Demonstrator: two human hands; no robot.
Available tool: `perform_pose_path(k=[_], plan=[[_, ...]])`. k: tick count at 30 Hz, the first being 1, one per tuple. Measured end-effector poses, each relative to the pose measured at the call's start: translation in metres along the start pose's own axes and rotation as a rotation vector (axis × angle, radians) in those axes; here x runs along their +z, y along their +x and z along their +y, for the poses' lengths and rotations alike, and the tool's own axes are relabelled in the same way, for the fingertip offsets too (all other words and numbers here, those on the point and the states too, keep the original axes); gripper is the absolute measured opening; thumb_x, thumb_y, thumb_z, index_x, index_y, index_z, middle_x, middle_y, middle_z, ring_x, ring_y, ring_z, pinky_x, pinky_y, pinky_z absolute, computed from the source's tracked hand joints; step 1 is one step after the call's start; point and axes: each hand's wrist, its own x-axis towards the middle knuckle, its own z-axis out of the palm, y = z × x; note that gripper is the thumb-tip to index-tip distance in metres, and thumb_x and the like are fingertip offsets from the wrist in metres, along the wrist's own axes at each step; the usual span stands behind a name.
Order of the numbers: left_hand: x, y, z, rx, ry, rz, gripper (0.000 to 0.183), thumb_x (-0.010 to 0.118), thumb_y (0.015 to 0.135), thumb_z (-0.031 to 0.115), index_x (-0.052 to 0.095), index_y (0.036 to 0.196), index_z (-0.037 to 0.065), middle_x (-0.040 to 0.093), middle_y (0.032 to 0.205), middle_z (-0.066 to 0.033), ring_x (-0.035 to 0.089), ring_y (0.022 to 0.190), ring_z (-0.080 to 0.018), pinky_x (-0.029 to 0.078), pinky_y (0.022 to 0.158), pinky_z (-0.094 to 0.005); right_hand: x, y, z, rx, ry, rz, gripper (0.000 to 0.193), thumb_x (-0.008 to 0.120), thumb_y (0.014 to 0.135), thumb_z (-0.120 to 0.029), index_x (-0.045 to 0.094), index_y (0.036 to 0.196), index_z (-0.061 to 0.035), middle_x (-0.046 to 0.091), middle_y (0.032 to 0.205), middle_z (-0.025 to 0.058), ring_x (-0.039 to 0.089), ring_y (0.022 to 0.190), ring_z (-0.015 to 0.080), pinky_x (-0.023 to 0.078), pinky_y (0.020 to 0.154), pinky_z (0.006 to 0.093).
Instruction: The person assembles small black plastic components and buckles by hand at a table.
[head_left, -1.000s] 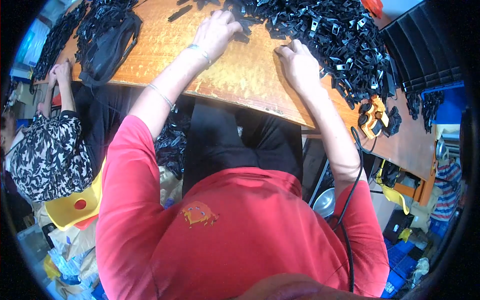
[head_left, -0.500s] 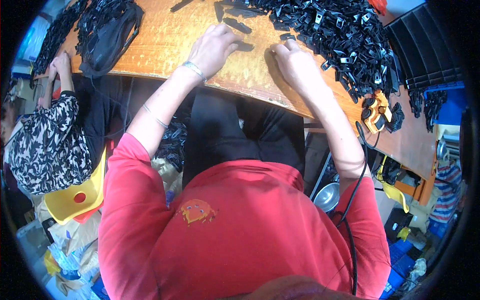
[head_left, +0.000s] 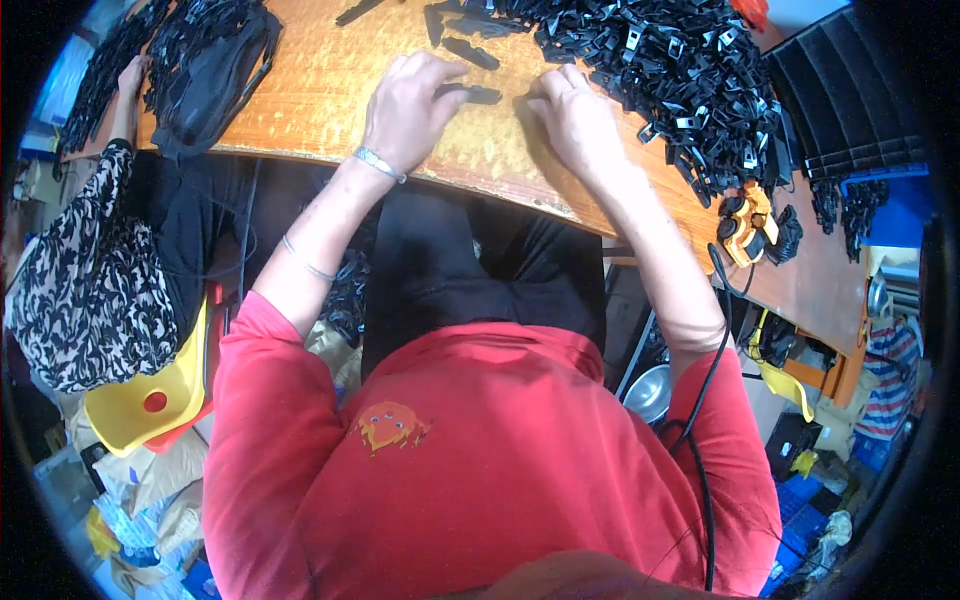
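Left hand [head_left: 410, 105] pinches a black clip [head_left: 472, 94], long axis crosswise; right hand [head_left: 578, 118] curled, contents unclear; wooden bench [head_left: 310, 90].

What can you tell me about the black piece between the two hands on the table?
The black piece is a small, flat, elongated part, plastic by the look of it, lying roughly level on the orange-brown wooden table. The left hand rests over its left end, fingers touching it; the right hand lies just to its right, and contact there is unclear. Similar loose pieces lie just beyond it. Finer detail is too small to tell.
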Motion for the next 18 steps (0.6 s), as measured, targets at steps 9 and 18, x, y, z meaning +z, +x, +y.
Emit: perform_pose_path(k=[9, 18], plan=[[0.018, -0.010, 0.028, -0.452, -0.656, -0.252, 0.021, 0.074, 0.103, 0.014, 0.075, 0.119, -0.001, 0.075, 0.099, -0.0012, 0.065, 0.086, -0.0051, 0.055, 0.078, -0.0233, 0.003, -0.012, -0.038, 0.197, 0.476, -0.139, 0.041, 0.084, 0.089, -0.013, 0.057, 0.116, -0.0005, 0.073, 0.096, 0.0303, 0.072, 0.097, 0.0501, 0.057, 0.083, 0.0536], [0.018, -0.016, 0.014, -0.458, -0.583, -0.210, 0.015, 0.075, 0.102, 0.013, 0.075, 0.110, 0.000, 0.072, 0.090, 0.0019, 0.062, 0.082, -0.0047, 0.052, 0.075, -0.0228, 0.018, -0.015, -0.028, 0.079, 0.376, 0.116, 0.025, 0.084, 0.087, -0.018, 0.072, 0.105, -0.0047, 0.072, 0.097, 0.0182, 0.073, 0.091, 0.0397, 0.057, 0.081, 0.0487]])
